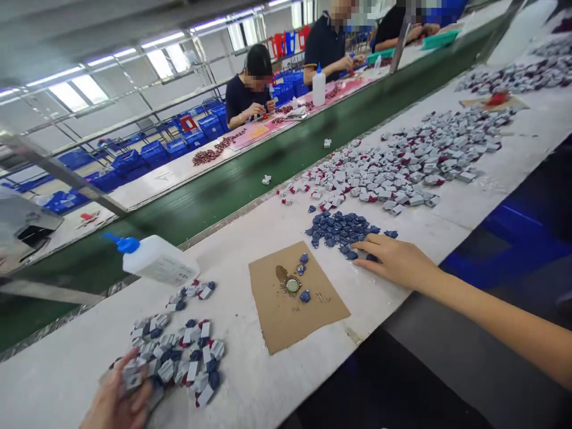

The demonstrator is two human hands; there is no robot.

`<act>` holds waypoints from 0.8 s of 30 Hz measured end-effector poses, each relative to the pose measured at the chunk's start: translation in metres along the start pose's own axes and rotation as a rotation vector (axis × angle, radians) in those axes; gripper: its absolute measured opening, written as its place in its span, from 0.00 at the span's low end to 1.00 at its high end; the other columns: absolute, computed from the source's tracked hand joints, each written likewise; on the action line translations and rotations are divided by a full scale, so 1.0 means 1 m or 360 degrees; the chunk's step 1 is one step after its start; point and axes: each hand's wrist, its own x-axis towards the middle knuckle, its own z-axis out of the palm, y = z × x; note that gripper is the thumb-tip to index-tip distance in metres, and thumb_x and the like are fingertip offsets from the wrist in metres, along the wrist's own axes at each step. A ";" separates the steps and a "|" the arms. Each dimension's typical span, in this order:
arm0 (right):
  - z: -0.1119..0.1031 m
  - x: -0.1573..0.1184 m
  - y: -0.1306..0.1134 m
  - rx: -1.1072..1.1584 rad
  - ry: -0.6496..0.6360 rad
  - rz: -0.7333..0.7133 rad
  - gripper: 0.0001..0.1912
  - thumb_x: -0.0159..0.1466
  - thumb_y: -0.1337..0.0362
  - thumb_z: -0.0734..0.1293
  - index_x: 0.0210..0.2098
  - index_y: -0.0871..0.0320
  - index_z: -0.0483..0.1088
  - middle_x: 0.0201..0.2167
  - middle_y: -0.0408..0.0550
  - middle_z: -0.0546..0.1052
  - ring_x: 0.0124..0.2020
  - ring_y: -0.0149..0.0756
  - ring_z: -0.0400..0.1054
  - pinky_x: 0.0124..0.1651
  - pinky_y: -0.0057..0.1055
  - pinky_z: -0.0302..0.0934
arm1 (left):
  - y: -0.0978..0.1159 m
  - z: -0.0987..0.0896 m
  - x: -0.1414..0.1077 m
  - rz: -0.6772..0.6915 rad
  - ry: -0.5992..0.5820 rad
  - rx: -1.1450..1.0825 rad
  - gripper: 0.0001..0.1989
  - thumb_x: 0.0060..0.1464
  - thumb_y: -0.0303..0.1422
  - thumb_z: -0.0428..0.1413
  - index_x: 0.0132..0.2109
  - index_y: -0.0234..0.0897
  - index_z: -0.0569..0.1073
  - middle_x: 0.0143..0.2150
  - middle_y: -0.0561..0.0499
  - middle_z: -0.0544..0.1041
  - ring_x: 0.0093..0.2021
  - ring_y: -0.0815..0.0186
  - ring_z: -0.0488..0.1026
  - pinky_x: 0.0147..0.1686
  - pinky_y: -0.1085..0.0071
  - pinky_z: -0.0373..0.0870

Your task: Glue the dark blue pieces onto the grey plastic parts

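Observation:
At the lower left, my left hand is slightly blurred, its fingers bent around a small grey part at the edge of a heap of grey-and-blue pieces. My right hand reaches to the near edge of a pile of small dark blue parts. Its fingers are stretched out and apart, touching the pieces there. Between the hands lies a brown cardboard sheet, carrying a bottle cap with brown residue around it, a few blue parts and tiny metal pins.
A white glue bottle with a blue nozzle leans behind the left heap. A large pile of grey and dark red pieces spreads to the right. Beyond runs a green conveyor belt, and co-workers sit on its far side.

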 end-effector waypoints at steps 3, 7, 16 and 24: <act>0.000 0.014 -0.005 -0.0164 -0.0021 -0.0254 0.12 0.62 0.61 0.57 0.39 0.59 0.68 0.34 0.50 0.71 0.34 0.35 0.66 0.26 0.26 0.54 | -0.021 0.019 -0.035 -0.0097 -0.0456 -0.0197 0.23 0.28 0.34 0.63 0.39 0.45 0.73 0.24 0.55 0.70 0.16 0.75 0.56 0.05 0.84 0.47; 0.003 0.026 -0.016 -0.0341 -0.0004 -0.0514 0.09 0.59 0.68 0.57 0.28 0.62 0.67 0.27 0.53 0.70 0.30 0.38 0.64 0.27 0.30 0.50 | -0.049 0.050 -0.075 0.0043 -0.0580 -0.0276 0.29 0.38 0.35 0.62 0.51 0.42 0.67 0.30 0.54 0.67 0.24 0.74 0.63 0.12 0.83 0.59; 0.000 0.036 -0.031 -0.0080 -0.0120 -0.0726 0.15 0.63 0.65 0.52 0.33 0.61 0.69 0.27 0.52 0.72 0.25 0.34 0.65 0.23 0.28 0.50 | -0.096 0.105 -0.113 -0.0095 -0.0770 -0.0580 0.17 0.43 0.35 0.61 0.41 0.33 0.70 0.36 0.49 0.70 0.29 0.75 0.65 0.20 0.81 0.67; -0.028 0.052 -0.090 0.0807 -0.0577 -0.0565 0.20 0.62 0.62 0.55 0.52 0.59 0.62 0.38 0.52 0.75 0.33 0.37 0.69 0.29 0.28 0.59 | -0.106 0.110 -0.108 -0.0115 -0.0730 -0.0705 0.15 0.44 0.34 0.60 0.40 0.34 0.70 0.36 0.50 0.72 0.30 0.75 0.68 0.25 0.80 0.70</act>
